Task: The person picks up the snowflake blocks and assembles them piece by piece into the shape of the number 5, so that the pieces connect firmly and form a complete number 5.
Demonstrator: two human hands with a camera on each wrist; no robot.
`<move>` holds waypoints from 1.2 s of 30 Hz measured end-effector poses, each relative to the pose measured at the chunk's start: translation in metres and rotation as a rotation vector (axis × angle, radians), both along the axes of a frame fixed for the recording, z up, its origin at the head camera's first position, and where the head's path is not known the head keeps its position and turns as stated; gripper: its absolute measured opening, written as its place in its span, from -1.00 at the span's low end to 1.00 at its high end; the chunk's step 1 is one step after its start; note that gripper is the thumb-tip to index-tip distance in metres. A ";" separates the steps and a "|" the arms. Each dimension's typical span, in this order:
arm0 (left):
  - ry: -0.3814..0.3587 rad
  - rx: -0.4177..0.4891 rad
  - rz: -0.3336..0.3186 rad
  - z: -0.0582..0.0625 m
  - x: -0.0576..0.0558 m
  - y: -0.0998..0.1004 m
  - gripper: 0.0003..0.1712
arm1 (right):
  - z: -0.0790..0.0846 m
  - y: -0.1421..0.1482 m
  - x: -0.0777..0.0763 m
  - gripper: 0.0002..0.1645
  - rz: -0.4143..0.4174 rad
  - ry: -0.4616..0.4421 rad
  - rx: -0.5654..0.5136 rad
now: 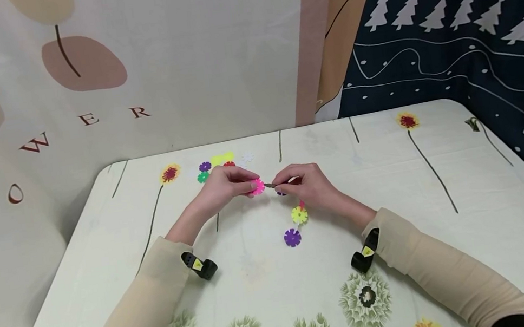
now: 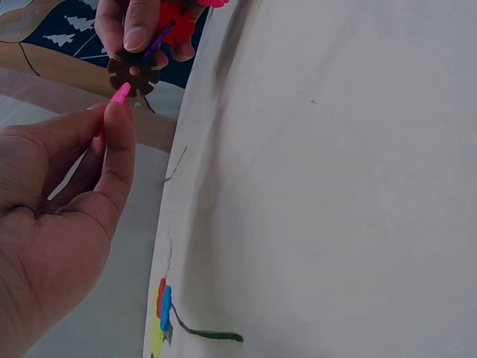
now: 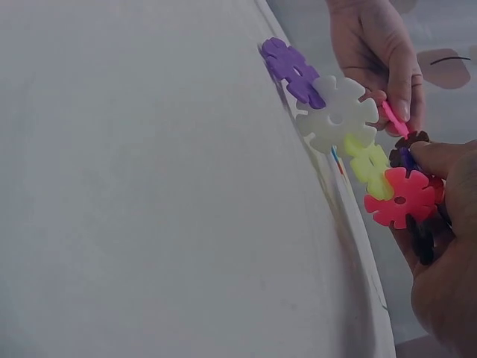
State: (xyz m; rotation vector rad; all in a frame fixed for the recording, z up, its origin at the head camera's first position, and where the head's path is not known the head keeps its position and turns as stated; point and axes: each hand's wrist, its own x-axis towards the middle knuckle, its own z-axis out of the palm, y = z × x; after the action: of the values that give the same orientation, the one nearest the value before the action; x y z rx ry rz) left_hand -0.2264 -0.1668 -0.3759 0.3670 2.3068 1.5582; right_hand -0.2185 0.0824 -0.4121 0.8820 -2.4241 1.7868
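Observation:
My left hand point(image 1: 225, 187) pinches a pink snowflake disc point(image 1: 258, 187) between thumb and fingers. Facing it, my right hand point(image 1: 311, 186) grips a chain of interlocked snowflake discs, with a brown disc point(image 2: 134, 76) at the near end. The pink disc's edge meets the brown one's rim; whether they are slotted together I cannot tell. From the right hand hang a red-pink disc point(image 3: 401, 200), a yellow disc point(image 1: 300, 215), a white disc point(image 3: 335, 118) and a purple disc point(image 1: 293, 237). A black disc point(image 3: 421, 240) shows by the right palm, and fingers hide part of the chain.
Beyond the left hand, loose discs lie on the table: a purple disc point(image 1: 205, 166), a green disc point(image 1: 202, 177), yellow discs point(image 1: 222, 158), a red disc point(image 1: 229, 163) and white discs point(image 1: 247, 157). A flower-printed cloth point(image 1: 258, 289) covers the table, with a printed curtain point(image 1: 211, 71) behind.

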 end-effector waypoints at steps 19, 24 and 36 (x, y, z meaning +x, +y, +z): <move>-0.024 0.048 0.020 0.002 0.000 0.007 -0.74 | 0.000 0.000 -0.001 -0.81 -0.011 0.084 -0.003; -0.024 0.050 0.024 0.002 0.000 0.007 -0.74 | 0.000 -0.002 -0.001 -0.80 -0.014 0.105 -0.024; 0.003 0.059 -0.002 0.004 -0.001 0.007 -0.76 | 0.000 -0.001 -0.005 -0.82 0.029 0.112 -0.074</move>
State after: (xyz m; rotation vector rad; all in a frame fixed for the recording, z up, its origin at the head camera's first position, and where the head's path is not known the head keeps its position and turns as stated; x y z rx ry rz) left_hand -0.2276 -0.1598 -0.3715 0.3864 2.2655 1.6285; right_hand -0.2231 0.0813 -0.4122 0.9868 -2.2743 1.7725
